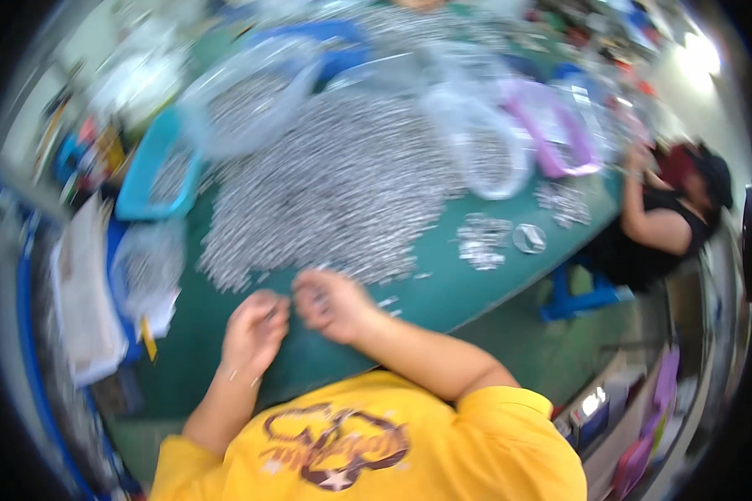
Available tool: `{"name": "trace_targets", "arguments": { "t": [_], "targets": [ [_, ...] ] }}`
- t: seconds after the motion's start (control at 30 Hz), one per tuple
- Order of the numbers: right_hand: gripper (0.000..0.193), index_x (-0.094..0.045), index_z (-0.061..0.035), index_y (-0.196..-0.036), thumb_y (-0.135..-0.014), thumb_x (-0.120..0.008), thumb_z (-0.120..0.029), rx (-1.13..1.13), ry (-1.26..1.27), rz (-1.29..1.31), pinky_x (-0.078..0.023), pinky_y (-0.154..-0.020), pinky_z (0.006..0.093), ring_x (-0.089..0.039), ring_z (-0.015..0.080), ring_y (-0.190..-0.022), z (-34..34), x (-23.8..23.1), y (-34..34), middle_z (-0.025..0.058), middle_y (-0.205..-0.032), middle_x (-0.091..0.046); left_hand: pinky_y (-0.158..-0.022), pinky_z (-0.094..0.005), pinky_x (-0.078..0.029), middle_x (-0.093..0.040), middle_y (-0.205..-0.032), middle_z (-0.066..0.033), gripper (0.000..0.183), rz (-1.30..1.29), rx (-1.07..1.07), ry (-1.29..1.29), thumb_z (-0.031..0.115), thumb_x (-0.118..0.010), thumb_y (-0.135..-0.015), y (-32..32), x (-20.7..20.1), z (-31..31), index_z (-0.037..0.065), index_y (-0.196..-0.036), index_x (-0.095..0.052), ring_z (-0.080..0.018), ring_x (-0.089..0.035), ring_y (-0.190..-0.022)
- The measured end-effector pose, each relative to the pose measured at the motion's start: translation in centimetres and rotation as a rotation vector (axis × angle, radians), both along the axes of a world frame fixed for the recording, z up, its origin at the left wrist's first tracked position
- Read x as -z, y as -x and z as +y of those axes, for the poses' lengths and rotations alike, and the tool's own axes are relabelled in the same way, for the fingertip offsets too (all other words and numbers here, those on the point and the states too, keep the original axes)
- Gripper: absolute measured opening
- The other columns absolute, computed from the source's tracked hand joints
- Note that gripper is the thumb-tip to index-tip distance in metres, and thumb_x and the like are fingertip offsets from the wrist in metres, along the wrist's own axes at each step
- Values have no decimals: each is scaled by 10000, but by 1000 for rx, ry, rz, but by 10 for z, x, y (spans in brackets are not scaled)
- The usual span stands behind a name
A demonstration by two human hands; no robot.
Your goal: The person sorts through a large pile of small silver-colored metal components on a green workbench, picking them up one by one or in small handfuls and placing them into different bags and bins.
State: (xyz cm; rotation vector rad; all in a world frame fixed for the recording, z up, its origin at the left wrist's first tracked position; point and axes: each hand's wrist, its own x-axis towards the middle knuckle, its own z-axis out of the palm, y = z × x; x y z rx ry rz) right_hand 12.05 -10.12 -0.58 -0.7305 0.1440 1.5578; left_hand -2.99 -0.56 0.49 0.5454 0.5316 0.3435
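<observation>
The left hand [257, 327] and the right hand [330, 307] are positioned side by side, slightly apart, over the near part of the green table [443, 309]. The fingers of both hands are curled inward; because of the blur, we cannot tell how tightly either hand is closed or whether it holds anything. Directly beyond the hands we locate the heap of small grey pieces [334, 167], spread across the middle of the table, its near edge close to the right hand. A few loose pieces [388, 301] lie near the right forearm. At the left of the heap we find a light-blue basket [129, 192] containing similar pieces, with a clear bag [199, 117] beside it. At the right of the heap are a second clear bag [468, 108] and a purple basket [589, 163]. Nearer to us, a small pile [480, 242] lies apart from the heap. Beyond the table's right edge we note a person in a black top [658, 219] and a blue stool [581, 302].
</observation>
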Motion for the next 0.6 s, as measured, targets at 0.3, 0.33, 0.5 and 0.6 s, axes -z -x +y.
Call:
{"name": "trace_targets", "arguments": {
  "t": [0.3, 0.33, 0.5, 0.6],
  "targets": [
    [308, -517, 0, -1090, -952, -393, -246, 420, -178, 259, -407, -1000, 405, -496, 297, -1118, 7, -7, 34, 158, -1097, -548, -896, -329, -430, -641, -1033, -141, 245, 66, -198, -815, 74, -431, -901, -29, -21, -28, -64, -920, -632, -225, -583, -988],
    [323, -525, -6, -1100, -967, -360, -249, 374, -189, 209, -421, -986, 399, -505, 288, -1109, 9, -14, 35, 142, -1101, -553, -959, -337, -386, -652, -1049, -124, 242, 121, -178, -1184, 49, -433, -898, -38, -21, -34, -46, -981, -640, -228, -586, -1029],
    [305, -549, -61, -1110, -959, -397, -279, 288, -281, 319, -392, -1002, 379, -503, 230, -1111, -10, 25, 24, 102, -1122, -556, -1022, -415, -332, -649, -1082, -123, 310, 55, -187, -1670, -42, -458, -840, -52, -20, -47, -24, -1126, -576, -251, -574, -1090],
    [252, -539, -149, -861, -945, -483, -380, 167, -183, 382, -390, -507, 217, -452, 111, -611, -28, 19, 10, -26, -769, -492, -957, -397, -402, -602, -1092, -157, 291, -64, -238, -1488, -83, -449, -823, -45, -23, -47, -29, -1093, -543, -289, -577, -1025]
  ]
}}
